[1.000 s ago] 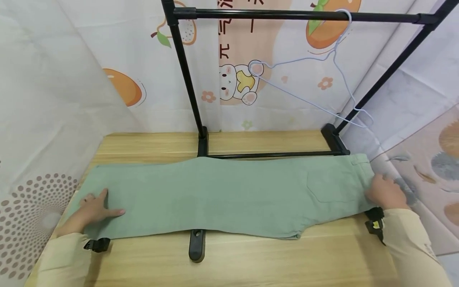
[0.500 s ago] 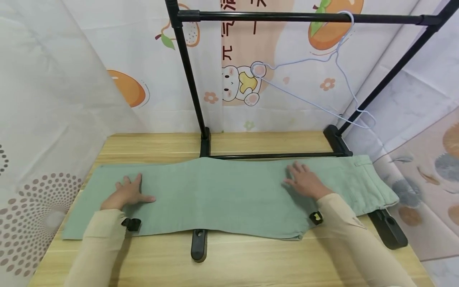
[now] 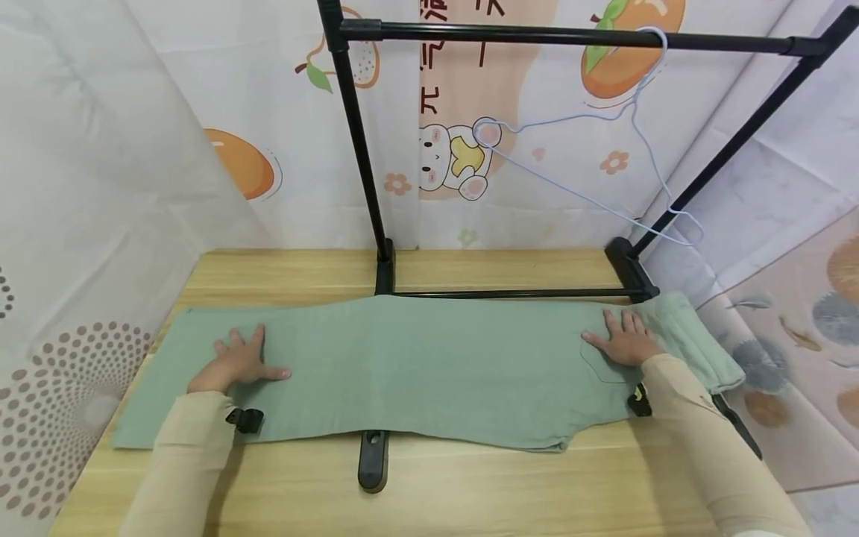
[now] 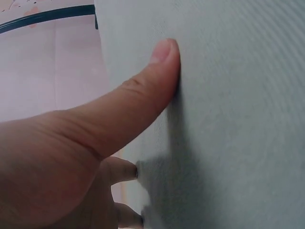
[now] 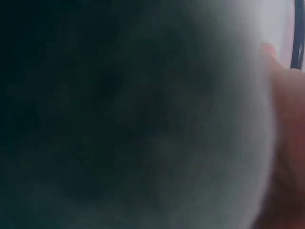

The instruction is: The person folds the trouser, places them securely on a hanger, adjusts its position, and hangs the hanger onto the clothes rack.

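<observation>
A pair of light green trousers point(image 3: 443, 373), folded lengthwise, lies flat across the table, with the waist end at the right. On the leg part, at the left, my left hand point(image 3: 235, 364) rests with fingers and thumb spread. In the left wrist view its thumb point(image 4: 128, 105) lies against the green cloth point(image 4: 238, 124). My right hand point(image 3: 627, 341) rests near the pocket, palm down, fingers extended. Beyond it the waist end point(image 3: 698, 343) is bunched up toward the right edge. Dark, blurred cloth point(image 5: 143, 124) fills most of the right wrist view, leaving only part of that hand visible.
Behind the trousers stands a black rack point(image 3: 510, 33), its feet on the wooden table point(image 3: 470, 492). One foot point(image 3: 373, 462) runs under the cloth and sticks out in front. A pale blue wire hanger point(image 3: 577, 198) hangs from the bar. Printed curtains point(image 3: 322, 164) surround the table.
My right hand left the waist end, moved left onto the trousers, then slid back right to the pocket, and the waist end bunched up. My left hand shifted right along the leg, then stayed.
</observation>
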`<action>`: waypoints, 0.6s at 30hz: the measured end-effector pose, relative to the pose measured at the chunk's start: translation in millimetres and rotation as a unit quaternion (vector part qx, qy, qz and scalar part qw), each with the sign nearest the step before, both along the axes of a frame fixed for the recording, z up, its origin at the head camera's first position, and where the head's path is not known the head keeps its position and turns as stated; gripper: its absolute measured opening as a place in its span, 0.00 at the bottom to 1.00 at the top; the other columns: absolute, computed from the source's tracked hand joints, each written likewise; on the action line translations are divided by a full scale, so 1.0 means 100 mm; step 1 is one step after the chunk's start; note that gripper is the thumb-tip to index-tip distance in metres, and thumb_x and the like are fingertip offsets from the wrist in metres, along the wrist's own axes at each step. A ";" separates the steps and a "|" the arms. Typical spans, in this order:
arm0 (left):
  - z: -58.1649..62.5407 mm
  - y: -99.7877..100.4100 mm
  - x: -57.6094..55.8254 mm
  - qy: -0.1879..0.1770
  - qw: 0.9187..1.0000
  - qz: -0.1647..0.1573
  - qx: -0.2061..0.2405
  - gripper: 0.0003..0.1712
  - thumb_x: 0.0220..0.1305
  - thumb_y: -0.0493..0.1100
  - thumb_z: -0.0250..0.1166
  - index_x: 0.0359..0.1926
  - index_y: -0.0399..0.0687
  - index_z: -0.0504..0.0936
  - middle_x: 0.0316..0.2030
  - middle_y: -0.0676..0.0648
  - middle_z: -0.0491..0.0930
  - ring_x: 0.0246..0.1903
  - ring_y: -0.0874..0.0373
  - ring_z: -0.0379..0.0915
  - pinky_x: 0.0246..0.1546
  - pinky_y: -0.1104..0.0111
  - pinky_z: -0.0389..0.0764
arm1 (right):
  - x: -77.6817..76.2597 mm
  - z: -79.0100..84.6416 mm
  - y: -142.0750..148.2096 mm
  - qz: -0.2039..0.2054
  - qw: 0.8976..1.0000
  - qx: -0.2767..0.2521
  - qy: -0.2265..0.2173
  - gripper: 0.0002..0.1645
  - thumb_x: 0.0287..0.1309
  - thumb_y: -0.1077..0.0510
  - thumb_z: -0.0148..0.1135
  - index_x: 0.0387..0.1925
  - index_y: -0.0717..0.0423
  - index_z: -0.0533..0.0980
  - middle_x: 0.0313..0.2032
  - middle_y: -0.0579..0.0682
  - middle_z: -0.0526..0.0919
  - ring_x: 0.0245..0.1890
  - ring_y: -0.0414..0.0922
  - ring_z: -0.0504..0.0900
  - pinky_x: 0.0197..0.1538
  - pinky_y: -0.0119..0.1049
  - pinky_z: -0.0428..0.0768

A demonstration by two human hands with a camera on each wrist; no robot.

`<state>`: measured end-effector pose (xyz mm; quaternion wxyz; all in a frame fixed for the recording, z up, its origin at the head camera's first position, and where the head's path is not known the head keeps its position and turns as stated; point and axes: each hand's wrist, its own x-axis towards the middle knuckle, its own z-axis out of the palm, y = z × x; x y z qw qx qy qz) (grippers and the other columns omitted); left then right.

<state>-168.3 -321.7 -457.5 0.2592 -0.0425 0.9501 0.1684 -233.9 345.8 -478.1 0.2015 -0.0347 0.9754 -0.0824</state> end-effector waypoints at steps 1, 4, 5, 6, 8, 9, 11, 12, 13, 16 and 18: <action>0.00 0.00 0.00 -0.001 1.000 0.000 0.001 0.77 0.46 0.71 0.70 0.71 0.24 0.35 0.63 0.09 0.27 0.60 0.07 0.24 0.54 0.22 0.52 | -0.01 0.00 0.03 -0.005 1.000 -0.004 -0.002 0.60 0.66 0.25 0.35 0.73 0.72 0.40 0.69 0.83 0.32 0.68 0.79 0.33 0.65 0.76 0.41; 0.01 0.00 0.01 -0.002 1.000 0.000 0.004 0.77 0.46 0.71 0.70 0.71 0.23 0.35 0.63 0.09 0.26 0.60 0.07 0.24 0.54 0.22 0.52 | -0.01 -0.02 0.05 -0.010 1.000 -0.013 -0.009 0.61 0.66 0.24 0.33 0.73 0.71 0.37 0.69 0.82 0.30 0.69 0.78 0.31 0.65 0.75 0.39; 0.01 0.00 0.01 -0.003 1.000 -0.001 0.004 0.77 0.47 0.71 0.70 0.71 0.23 0.35 0.63 0.09 0.26 0.60 0.07 0.23 0.54 0.22 0.52 | -0.01 -0.03 0.05 -0.010 1.000 -0.014 -0.010 0.61 0.65 0.24 0.33 0.73 0.71 0.37 0.69 0.82 0.29 0.69 0.78 0.31 0.66 0.75 0.38; 0.01 0.00 0.01 -0.004 1.000 0.000 0.005 0.77 0.47 0.71 0.70 0.72 0.24 0.34 0.63 0.09 0.26 0.60 0.07 0.23 0.54 0.22 0.52 | 0.00 -0.03 0.05 -0.010 1.000 -0.014 -0.009 0.61 0.65 0.24 0.32 0.73 0.71 0.36 0.69 0.82 0.29 0.69 0.78 0.31 0.66 0.75 0.38; 0.02 0.00 0.00 -0.005 1.000 0.000 0.003 0.77 0.46 0.71 0.70 0.72 0.24 0.34 0.63 0.09 0.26 0.60 0.07 0.23 0.53 0.22 0.51 | 0.01 -0.05 0.04 -0.011 1.000 -0.016 -0.008 0.61 0.66 0.24 0.32 0.73 0.71 0.36 0.68 0.83 0.29 0.68 0.79 0.31 0.66 0.75 0.38; 0.02 0.01 0.00 -0.006 1.000 0.001 0.002 0.77 0.46 0.71 0.70 0.72 0.24 0.34 0.63 0.09 0.26 0.60 0.07 0.23 0.53 0.22 0.51 | 0.00 -0.06 0.04 -0.010 1.000 -0.015 -0.006 0.61 0.66 0.24 0.32 0.73 0.72 0.36 0.68 0.83 0.29 0.68 0.79 0.31 0.66 0.75 0.39; 0.02 0.01 0.00 -0.008 1.000 0.002 0.002 0.77 0.46 0.71 0.71 0.72 0.24 0.34 0.63 0.09 0.26 0.60 0.07 0.22 0.54 0.22 0.51 | 0.00 -0.07 0.04 -0.006 1.000 -0.012 -0.001 0.61 0.66 0.24 0.32 0.73 0.72 0.37 0.68 0.83 0.30 0.68 0.79 0.31 0.65 0.75 0.40; 0.02 0.02 0.00 -0.008 1.000 0.003 0.001 0.77 0.46 0.70 0.71 0.71 0.24 0.34 0.63 0.09 0.25 0.60 0.07 0.22 0.54 0.22 0.51 | -0.01 -0.08 0.04 -0.004 1.000 -0.010 0.002 0.61 0.66 0.24 0.31 0.73 0.72 0.37 0.68 0.83 0.30 0.68 0.79 0.32 0.65 0.75 0.40; 0.03 0.02 0.00 -0.007 1.000 0.003 -0.001 0.77 0.46 0.70 0.71 0.71 0.23 0.34 0.63 0.09 0.26 0.60 0.07 0.22 0.54 0.22 0.51 | -0.02 -0.08 0.04 -0.003 1.000 -0.008 0.004 0.61 0.66 0.24 0.31 0.73 0.72 0.37 0.68 0.83 0.30 0.68 0.79 0.32 0.66 0.75 0.41; 0.03 0.03 0.00 -0.007 1.000 0.004 -0.002 0.77 0.46 0.70 0.71 0.71 0.23 0.35 0.63 0.09 0.26 0.60 0.07 0.23 0.54 0.22 0.51 | -0.03 -0.08 0.04 -0.001 1.000 -0.006 0.006 0.62 0.65 0.23 0.32 0.73 0.73 0.38 0.68 0.84 0.31 0.68 0.80 0.32 0.65 0.75 0.41; 0.04 0.03 0.00 -0.007 1.000 0.004 -0.002 0.77 0.46 0.70 0.71 0.71 0.23 0.35 0.63 0.09 0.26 0.60 0.07 0.23 0.53 0.22 0.52 | -0.02 -0.04 0.00 -0.002 1.000 -0.001 -0.001 0.62 0.65 0.23 0.32 0.72 0.73 0.39 0.68 0.84 0.32 0.68 0.80 0.33 0.65 0.75 0.41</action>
